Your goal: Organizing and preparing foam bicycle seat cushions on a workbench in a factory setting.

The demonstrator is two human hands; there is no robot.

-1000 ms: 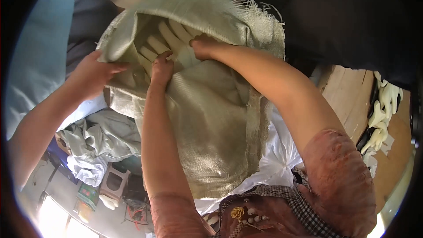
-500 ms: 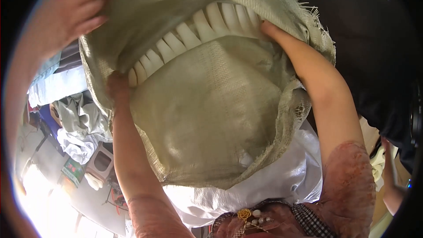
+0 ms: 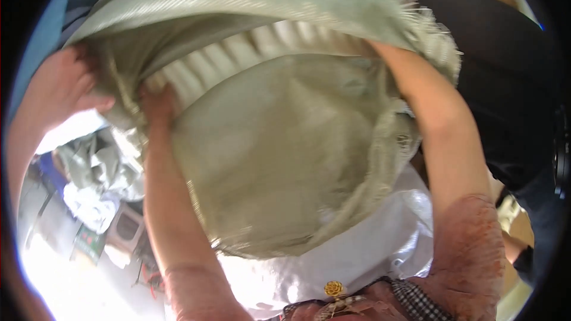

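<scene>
Sack of grey-green woven plastic (image 3: 285, 154) gapes; row of white tubular pieces (image 3: 235, 49) inside its mouth. Left hand (image 3: 159, 102) blurred at row's left end, right hand hidden inside; fingers' grip: cannot tell, either.

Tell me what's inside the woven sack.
Inside the woven sack, a blurred row of pale elongated pieces spans the opening, with the left hand at one end. The sack's front covers anything deeper, and the right hand is out of sight.
</scene>
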